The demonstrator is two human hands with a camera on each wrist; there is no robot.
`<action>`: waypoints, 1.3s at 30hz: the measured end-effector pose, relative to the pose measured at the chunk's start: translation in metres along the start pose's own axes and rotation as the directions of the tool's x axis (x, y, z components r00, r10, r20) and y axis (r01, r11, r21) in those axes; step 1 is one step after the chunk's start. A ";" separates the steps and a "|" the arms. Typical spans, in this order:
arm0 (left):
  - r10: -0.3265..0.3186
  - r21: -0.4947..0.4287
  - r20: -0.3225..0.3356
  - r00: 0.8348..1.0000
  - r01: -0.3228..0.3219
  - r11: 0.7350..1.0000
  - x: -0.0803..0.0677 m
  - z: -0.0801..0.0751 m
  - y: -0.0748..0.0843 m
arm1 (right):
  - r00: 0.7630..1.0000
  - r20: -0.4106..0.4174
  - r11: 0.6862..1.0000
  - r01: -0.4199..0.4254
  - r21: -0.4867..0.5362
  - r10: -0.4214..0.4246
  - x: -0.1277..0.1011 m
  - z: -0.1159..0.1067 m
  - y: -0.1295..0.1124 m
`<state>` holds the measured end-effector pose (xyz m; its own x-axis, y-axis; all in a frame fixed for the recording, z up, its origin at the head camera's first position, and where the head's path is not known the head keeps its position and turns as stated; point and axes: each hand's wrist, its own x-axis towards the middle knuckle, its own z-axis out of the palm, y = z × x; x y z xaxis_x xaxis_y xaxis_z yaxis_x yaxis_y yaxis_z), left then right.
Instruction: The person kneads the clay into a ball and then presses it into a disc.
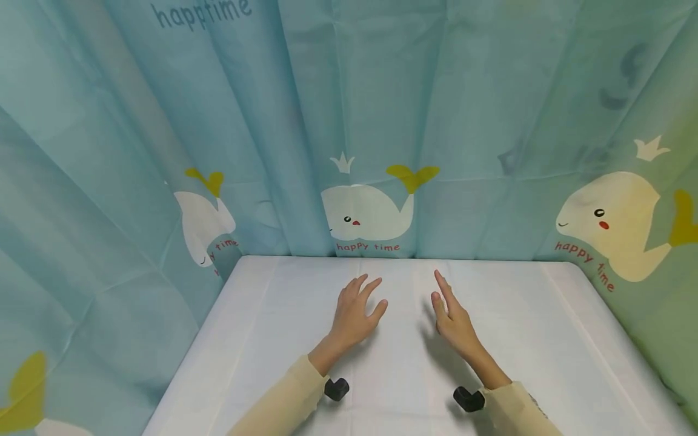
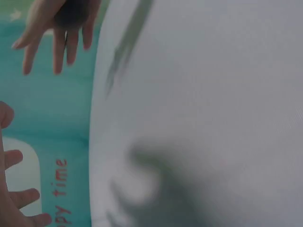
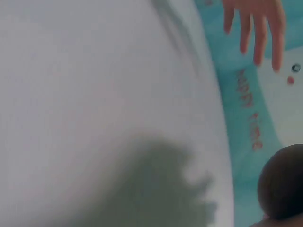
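Note:
Above the white table, both hands are raised and apart, palms roughly facing each other. My left hand has spread, slightly bent fingers with nothing between them; its fingertips also show at the left edge of the left wrist view. To the right, my right hand has its fingers extended and the thumb a little apart. A dark round shape covers part of its palm in the left wrist view. A similar dark rounded shape appears low in the right wrist view; what it is I cannot tell.
A blue-green curtain printed with whales surrounds the table's back and sides. Black wrist devices stick out from both cream sleeves. Soft shadows of the hands fall on the tabletop.

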<state>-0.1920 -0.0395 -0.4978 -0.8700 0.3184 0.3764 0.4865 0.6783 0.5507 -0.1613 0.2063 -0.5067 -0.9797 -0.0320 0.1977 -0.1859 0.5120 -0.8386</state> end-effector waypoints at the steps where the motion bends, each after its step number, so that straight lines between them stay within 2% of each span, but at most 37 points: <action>1: -0.001 0.023 0.009 1.000 0.001 1.000 -0.001 -0.002 -0.003 | 1.000 -0.001 0.999 0.012 -0.039 -0.012 0.000 -0.004 0.005; 6: 0.026 0.118 0.011 1.000 -0.027 0.993 -0.005 -0.009 -0.019 | 0.998 0.035 0.983 0.059 -0.173 -0.054 -0.002 -0.021 0.019; 12: 0.022 0.212 0.031 0.999 -0.028 0.977 -0.010 -0.013 -0.031 | 0.995 0.091 0.950 0.057 -0.307 -0.030 -0.004 -0.041 0.039; 17: 0.029 0.313 0.034 0.999 -0.038 0.949 -0.015 -0.017 -0.040 | 0.997 0.068 0.895 0.048 -0.444 -0.020 -0.010 -0.054 0.059; 21: -0.012 0.393 0.036 0.999 -0.003 0.919 -0.019 -0.020 -0.047 | 0.998 0.060 0.844 0.043 -0.534 -0.013 -0.015 -0.057 0.070; 27: -0.055 0.425 0.020 0.998 0.042 0.904 -0.020 -0.029 -0.053 | 0.998 0.052 0.793 0.015 -0.609 0.021 -0.014 -0.057 0.076; 29: -0.070 0.426 0.029 0.997 0.051 0.903 -0.020 -0.031 -0.053 | 0.998 0.044 0.785 -0.005 -0.619 0.041 -0.013 -0.057 0.076; 36: -0.103 0.417 0.060 0.993 0.069 0.906 -0.018 -0.032 -0.056 | 0.995 0.036 0.802 -0.053 -0.595 0.093 -0.013 -0.055 0.077; 39: -0.101 0.407 0.058 0.993 0.069 0.911 -0.018 -0.032 -0.058 | 0.994 0.040 0.788 -0.053 -0.613 0.097 -0.013 -0.052 0.080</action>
<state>-0.2022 -0.1060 -0.5122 -0.9180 0.2861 0.2746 0.3504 0.9095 0.2239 -0.1598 0.2924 -0.5499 -0.9954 -0.0161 0.0950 -0.0494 0.9316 -0.3600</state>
